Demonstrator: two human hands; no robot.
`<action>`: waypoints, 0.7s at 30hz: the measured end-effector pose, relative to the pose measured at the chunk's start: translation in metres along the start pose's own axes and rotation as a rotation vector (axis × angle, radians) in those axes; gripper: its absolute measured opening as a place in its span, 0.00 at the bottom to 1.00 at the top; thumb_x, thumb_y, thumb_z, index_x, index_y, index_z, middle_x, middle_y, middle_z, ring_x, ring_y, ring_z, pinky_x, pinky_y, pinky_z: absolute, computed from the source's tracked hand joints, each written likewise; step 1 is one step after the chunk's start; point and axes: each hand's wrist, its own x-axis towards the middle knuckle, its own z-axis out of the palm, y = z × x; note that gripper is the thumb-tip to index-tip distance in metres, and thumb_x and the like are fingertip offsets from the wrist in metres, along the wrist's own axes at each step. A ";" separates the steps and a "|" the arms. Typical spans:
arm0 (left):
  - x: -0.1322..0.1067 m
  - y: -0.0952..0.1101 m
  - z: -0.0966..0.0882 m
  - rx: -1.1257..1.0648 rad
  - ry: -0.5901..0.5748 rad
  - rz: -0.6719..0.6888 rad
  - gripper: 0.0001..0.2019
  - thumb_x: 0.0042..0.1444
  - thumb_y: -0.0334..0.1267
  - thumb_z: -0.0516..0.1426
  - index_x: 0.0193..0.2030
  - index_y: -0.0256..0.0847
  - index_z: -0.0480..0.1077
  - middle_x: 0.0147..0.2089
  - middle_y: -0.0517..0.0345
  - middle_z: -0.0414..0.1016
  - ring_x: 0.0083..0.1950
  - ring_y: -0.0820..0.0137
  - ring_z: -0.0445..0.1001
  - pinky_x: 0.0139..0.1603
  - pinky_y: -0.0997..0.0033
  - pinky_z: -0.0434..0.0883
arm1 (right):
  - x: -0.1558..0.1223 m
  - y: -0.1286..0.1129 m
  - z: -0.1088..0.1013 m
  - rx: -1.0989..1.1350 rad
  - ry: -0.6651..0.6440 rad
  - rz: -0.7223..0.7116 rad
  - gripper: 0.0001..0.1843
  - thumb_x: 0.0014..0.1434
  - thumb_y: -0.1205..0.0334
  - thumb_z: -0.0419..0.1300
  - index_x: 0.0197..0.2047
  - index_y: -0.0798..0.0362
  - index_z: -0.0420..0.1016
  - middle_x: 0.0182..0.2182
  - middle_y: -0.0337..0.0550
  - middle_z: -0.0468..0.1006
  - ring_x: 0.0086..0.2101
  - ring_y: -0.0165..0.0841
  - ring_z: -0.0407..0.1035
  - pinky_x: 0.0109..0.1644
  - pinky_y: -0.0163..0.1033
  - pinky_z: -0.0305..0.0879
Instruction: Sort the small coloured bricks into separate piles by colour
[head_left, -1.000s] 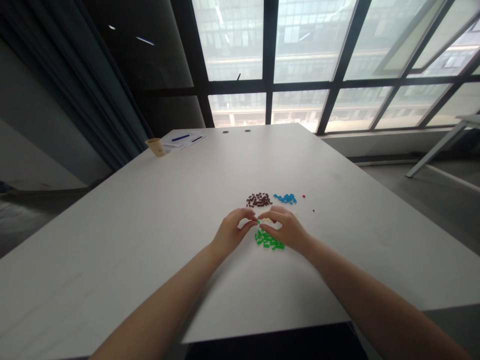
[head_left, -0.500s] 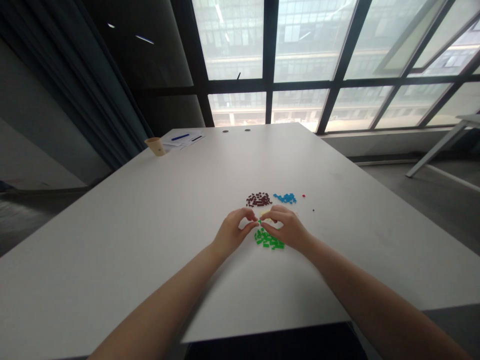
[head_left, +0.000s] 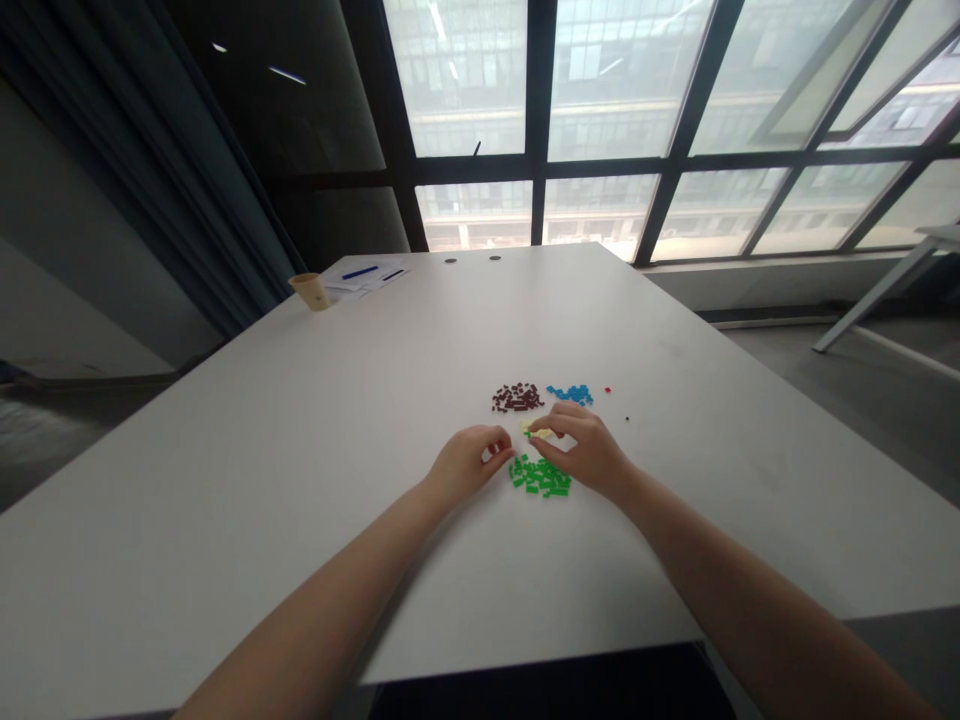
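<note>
My right hand [head_left: 585, 445] pinches a small green brick [head_left: 528, 434] between thumb and fingertips, over a patch of pale yellow pieces [head_left: 541, 428] that it partly covers. To its left, my left hand [head_left: 469, 462] is closed, thumb against fingertips; whether anything tiny is in that pinch I cannot make out. A heap of green bricks [head_left: 541, 478] lies on the table just below both hands. Beyond them are a heap of dark brown bricks [head_left: 517, 398] and a smaller heap of blue bricks [head_left: 571, 394].
A single red piece [head_left: 607, 390] and a tiny dark piece [head_left: 627, 418] lie to the right on the white table [head_left: 360, 400]. At the far left stand a tan cup [head_left: 310, 291] and papers with a blue pen [head_left: 360, 273]. Windows rise behind the table.
My hands have moved apart. The right one has shifted slightly right with the green brick in its fingertips, while the left one has drawn back a little to the left.
</note>
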 end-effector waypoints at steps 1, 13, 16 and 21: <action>0.000 0.000 0.000 0.002 0.001 -0.006 0.10 0.54 0.43 0.50 0.32 0.41 0.68 0.30 0.60 0.70 0.31 0.73 0.67 0.33 0.75 0.64 | 0.000 0.003 0.000 -0.012 -0.030 0.034 0.05 0.52 0.63 0.57 0.32 0.52 0.74 0.24 0.39 0.69 0.29 0.29 0.63 0.36 0.36 0.59; 0.003 -0.010 0.002 -0.011 0.026 -0.024 0.10 0.54 0.43 0.50 0.31 0.41 0.68 0.30 0.59 0.71 0.30 0.73 0.66 0.32 0.74 0.64 | -0.009 0.024 0.012 -0.074 -0.395 0.323 0.09 0.47 0.68 0.55 0.31 0.52 0.76 0.28 0.41 0.75 0.28 0.29 0.64 0.34 0.34 0.58; 0.006 -0.015 0.002 -0.024 0.061 -0.055 0.10 0.54 0.43 0.50 0.30 0.41 0.68 0.29 0.59 0.71 0.30 0.73 0.67 0.32 0.74 0.64 | -0.008 0.025 0.010 -0.054 -0.390 0.332 0.10 0.48 0.67 0.53 0.32 0.53 0.76 0.29 0.42 0.75 0.28 0.29 0.64 0.34 0.34 0.58; 0.008 -0.020 0.008 0.028 0.151 -0.101 0.09 0.54 0.41 0.49 0.31 0.40 0.68 0.29 0.59 0.71 0.30 0.72 0.67 0.33 0.74 0.64 | -0.009 0.028 0.009 -0.042 -0.423 0.371 0.14 0.48 0.66 0.50 0.32 0.53 0.76 0.25 0.41 0.74 0.24 0.28 0.61 0.29 0.33 0.56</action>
